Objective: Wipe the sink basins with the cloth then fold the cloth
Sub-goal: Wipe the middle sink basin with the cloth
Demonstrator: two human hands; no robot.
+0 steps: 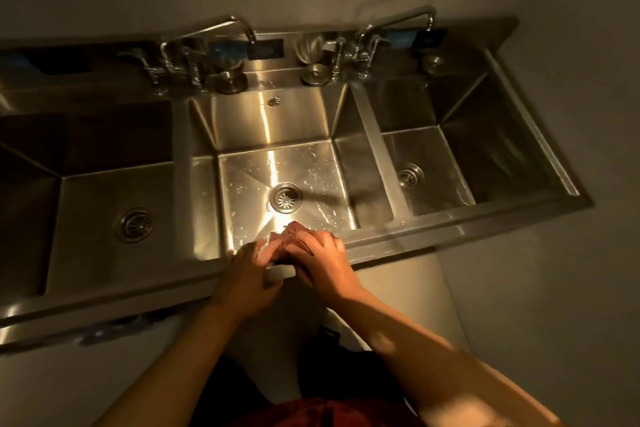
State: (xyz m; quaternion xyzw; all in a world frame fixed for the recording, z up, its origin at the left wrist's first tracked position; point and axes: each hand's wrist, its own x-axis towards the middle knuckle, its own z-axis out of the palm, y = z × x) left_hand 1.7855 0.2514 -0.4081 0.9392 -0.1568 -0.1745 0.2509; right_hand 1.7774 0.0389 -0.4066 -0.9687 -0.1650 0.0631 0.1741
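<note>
Both hands, left hand and right hand, grasp small crumpled pinkish cloth over steel three-basin sink front rim; should align edges squarely when folding.

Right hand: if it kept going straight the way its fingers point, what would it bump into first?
The right hand points up-left, and its fingers already rest on the bunched cloth that both hands hold. Past that, probably the middle basin floor near its drain, though depth is hard to judge.
</note>
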